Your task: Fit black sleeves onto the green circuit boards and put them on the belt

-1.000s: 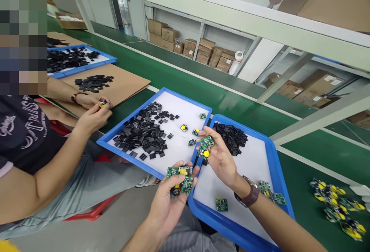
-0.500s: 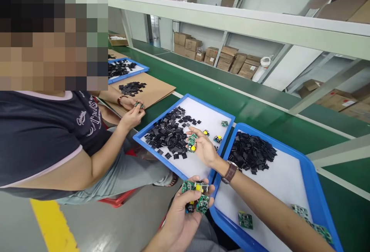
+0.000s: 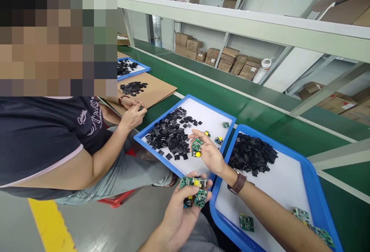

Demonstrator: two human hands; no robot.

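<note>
Several green circuit boards (image 3: 200,198) with yellow parts are gripped in my left hand (image 3: 180,207), below the trays, its thumb across them. My right hand (image 3: 212,154), with a watch on the wrist, holds a smaller group of boards (image 3: 197,147) over the left blue-rimmed tray (image 3: 212,106). Black flat pieces (image 3: 167,132) lie heaped in that tray, with a few boards to their right. In the right blue tray (image 3: 313,182) are another black heap (image 3: 251,152) and more boards (image 3: 246,222), partly under my right forearm.
At the left sits a person (image 3: 52,140), both hands around a small board (image 3: 140,108). Cardboard (image 3: 158,86) bearing black pieces lies beyond, beside a farther blue tray (image 3: 134,73). A pale shelf beam (image 3: 231,24) crosses above the green table (image 3: 260,109).
My right hand has shifted slightly right and towards me with its boards. My left hand has moved a little up and left, still holding its boards.
</note>
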